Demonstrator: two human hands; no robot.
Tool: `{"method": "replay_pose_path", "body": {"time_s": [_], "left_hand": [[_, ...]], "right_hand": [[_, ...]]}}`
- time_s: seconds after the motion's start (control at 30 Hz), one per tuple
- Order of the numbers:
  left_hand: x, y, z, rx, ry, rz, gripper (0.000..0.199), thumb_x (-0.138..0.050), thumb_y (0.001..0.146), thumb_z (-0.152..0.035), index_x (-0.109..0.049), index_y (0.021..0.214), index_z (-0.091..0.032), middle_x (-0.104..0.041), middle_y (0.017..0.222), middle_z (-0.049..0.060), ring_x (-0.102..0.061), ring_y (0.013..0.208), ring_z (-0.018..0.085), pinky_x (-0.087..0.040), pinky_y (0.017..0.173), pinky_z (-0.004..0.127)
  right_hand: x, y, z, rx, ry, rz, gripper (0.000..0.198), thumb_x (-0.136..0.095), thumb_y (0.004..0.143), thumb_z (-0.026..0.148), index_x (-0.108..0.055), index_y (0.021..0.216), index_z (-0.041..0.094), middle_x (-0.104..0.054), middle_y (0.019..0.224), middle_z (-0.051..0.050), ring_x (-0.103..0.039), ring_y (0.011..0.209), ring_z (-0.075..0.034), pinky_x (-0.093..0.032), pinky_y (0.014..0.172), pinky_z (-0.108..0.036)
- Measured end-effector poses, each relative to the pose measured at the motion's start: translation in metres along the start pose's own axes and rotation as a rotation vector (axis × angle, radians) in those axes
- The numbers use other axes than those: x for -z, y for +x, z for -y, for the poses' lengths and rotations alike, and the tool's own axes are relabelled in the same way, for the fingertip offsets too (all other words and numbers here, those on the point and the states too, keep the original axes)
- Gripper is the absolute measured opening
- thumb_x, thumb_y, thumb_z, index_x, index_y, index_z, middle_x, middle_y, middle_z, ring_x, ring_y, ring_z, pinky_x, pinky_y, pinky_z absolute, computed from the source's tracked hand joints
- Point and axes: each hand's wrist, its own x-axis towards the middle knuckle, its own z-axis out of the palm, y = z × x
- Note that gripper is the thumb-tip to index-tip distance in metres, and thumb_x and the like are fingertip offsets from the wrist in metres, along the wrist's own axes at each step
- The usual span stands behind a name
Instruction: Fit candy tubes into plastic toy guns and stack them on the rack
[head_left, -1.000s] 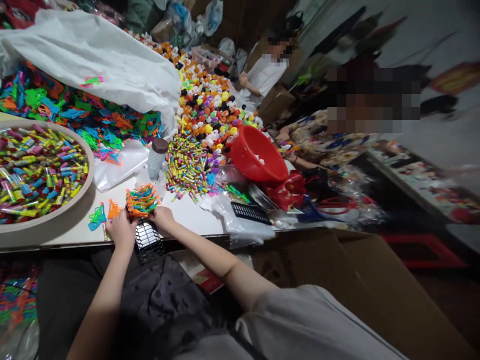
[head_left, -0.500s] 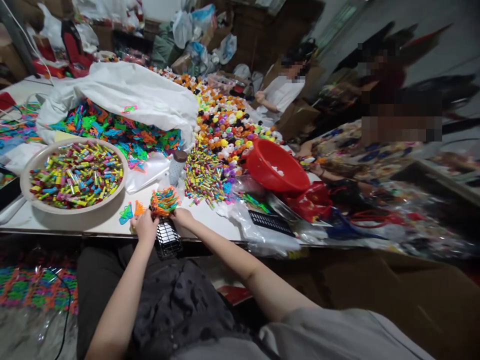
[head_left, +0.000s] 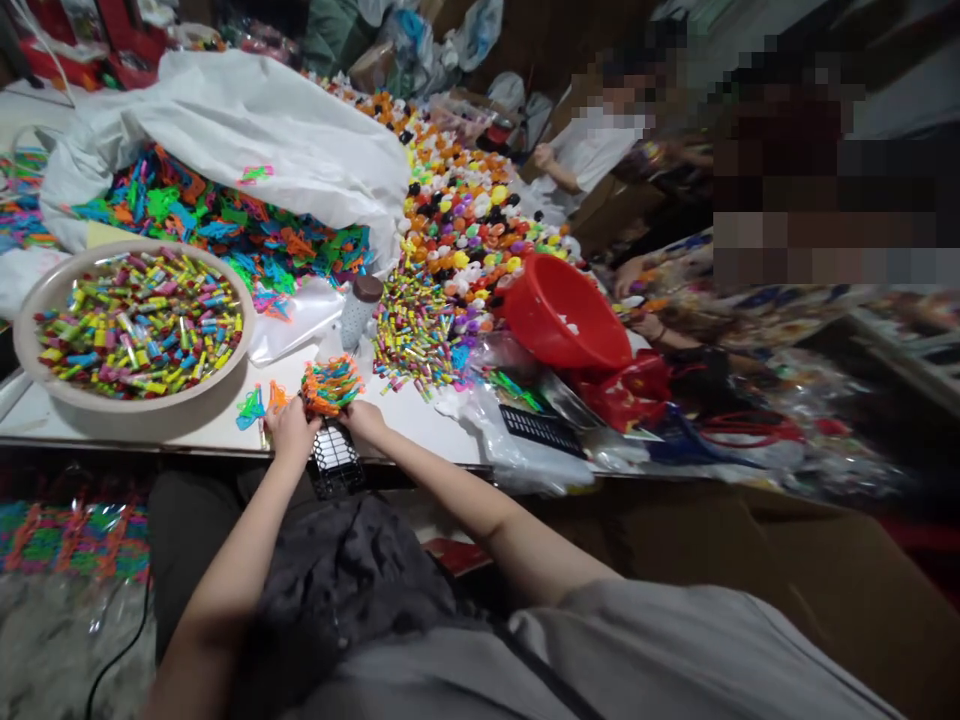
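A black grid-like plastic rack (head_left: 336, 462) lies at the table's front edge, overhanging toward my lap. At its far end is a dense row of small orange, green and blue plastic pieces (head_left: 331, 385). My left hand (head_left: 291, 432) is closed at the rack's left side, its fingertips against the black edge beside the pieces. On the other side, my right hand (head_left: 365, 422) is closed, with fingers bent in at the row's right end; what they pinch is hidden. Loose blue-green pieces (head_left: 251, 407) and orange pieces (head_left: 278, 394) lie just left of my left hand.
A round basin (head_left: 22, 340) of small colourful tubes stands left. Behind it, a white sack (head_left: 300, 130) spills plastic pieces. A bottle (head_left: 358, 312), a tube pile (head_left: 412, 340) and a red basin (head_left: 574, 310) stand farther right. Co-workers (head_left: 600, 145) sit across the table.
The view has tilted and shifted slightly, so the table's contents appear displaced. Both hands stay at the rack and the row of pieces, with little visible change in their hold.
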Motion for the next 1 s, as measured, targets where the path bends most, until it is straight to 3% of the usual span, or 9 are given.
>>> {"method": "replay_pose_path", "body": {"time_s": [0.13, 0.27, 0.33, 0.43, 0.63, 0.77, 0.87, 1.0], "left_hand": [[0.003, -0.02, 0.007, -0.103, -0.063, -0.032, 0.021, -0.056, 0.08, -0.022, -0.057, 0.101, -0.018, -0.067, 0.099, 0.013, -0.058, 0.104, 0.03, -0.03, 0.1, 0.045], [-0.001, -0.046, 0.025, 0.023, -0.142, -0.232, 0.032, -0.059, 0.079, -0.021, -0.057, 0.111, -0.018, -0.055, 0.125, 0.018, -0.047, 0.117, 0.034, -0.03, 0.1, 0.048], [-0.005, -0.055, 0.036, 0.084, -0.164, -0.25, 0.035, -0.062, 0.077, -0.018, -0.058, 0.112, -0.019, -0.052, 0.128, 0.018, -0.045, 0.118, 0.035, -0.03, 0.1, 0.05], [-0.009, -0.059, 0.049, 0.096, -0.214, -0.233, 0.035, -0.062, 0.075, -0.011, -0.061, 0.109, -0.021, -0.054, 0.124, 0.015, -0.047, 0.115, 0.034, -0.033, 0.099, 0.049], [-0.004, -0.057, 0.064, 0.082, -0.26, -0.256, 0.023, -0.044, 0.089, -0.014, -0.063, 0.102, -0.018, -0.059, 0.108, 0.013, -0.052, 0.106, 0.027, -0.038, 0.097, 0.044], [0.001, -0.062, 0.073, 0.126, -0.25, -0.28, 0.022, -0.045, 0.09, -0.016, -0.062, 0.104, -0.016, -0.057, 0.11, 0.014, -0.05, 0.111, 0.028, -0.038, 0.101, 0.045], [-0.002, -0.068, 0.081, 0.144, -0.308, -0.321, 0.025, -0.048, 0.087, -0.01, -0.059, 0.108, -0.015, -0.055, 0.111, 0.014, -0.049, 0.114, 0.027, -0.037, 0.104, 0.043], [-0.01, -0.075, 0.088, 0.203, -0.358, -0.37, 0.033, -0.054, 0.08, -0.003, -0.054, 0.111, -0.015, -0.05, 0.113, 0.013, -0.051, 0.111, 0.024, -0.04, 0.103, 0.042]], "right_hand": [[-0.009, -0.007, -0.005, 0.002, 0.014, -0.015, 0.034, -0.044, 0.091, 0.036, -0.068, 0.104, 0.016, -0.069, 0.106, -0.014, -0.066, 0.097, -0.024, -0.042, 0.068, -0.025], [-0.023, -0.011, -0.008, 0.007, 0.03, -0.057, 0.039, -0.036, 0.094, 0.034, -0.062, 0.113, 0.013, -0.067, 0.109, -0.017, -0.065, 0.097, -0.025, -0.042, 0.069, -0.027], [-0.027, -0.014, -0.009, 0.011, 0.049, -0.079, 0.04, -0.034, 0.095, 0.035, -0.06, 0.114, 0.013, -0.067, 0.108, -0.017, -0.065, 0.096, -0.025, -0.042, 0.069, -0.027], [-0.03, -0.016, -0.012, 0.017, 0.091, -0.107, 0.038, -0.035, 0.095, 0.036, -0.061, 0.11, 0.012, -0.068, 0.105, -0.017, -0.064, 0.092, -0.024, -0.041, 0.069, -0.027], [-0.031, -0.023, -0.023, 0.099, 0.238, -0.163, 0.026, -0.045, 0.088, 0.037, -0.06, 0.087, 0.015, -0.068, 0.09, -0.01, -0.06, 0.08, -0.019, -0.039, 0.069, -0.026], [-0.035, -0.044, -0.032, 0.076, 0.365, -0.268, 0.029, -0.037, 0.087, 0.037, -0.052, 0.073, 0.017, -0.062, 0.073, -0.005, -0.054, 0.07, -0.016, -0.039, 0.067, -0.026], [-0.042, -0.068, -0.029, 0.102, 0.577, -0.341, 0.028, -0.041, 0.083, 0.043, -0.049, 0.07, 0.019, -0.054, 0.064, 0.0, -0.05, 0.063, -0.014, -0.038, 0.064, -0.027], [-0.052, -0.096, -0.004, 0.243, 0.714, -0.223, 0.029, -0.046, 0.08, 0.045, -0.05, 0.068, 0.02, -0.05, 0.058, 0.002, -0.047, 0.058, -0.014, -0.037, 0.059, -0.026]]}}
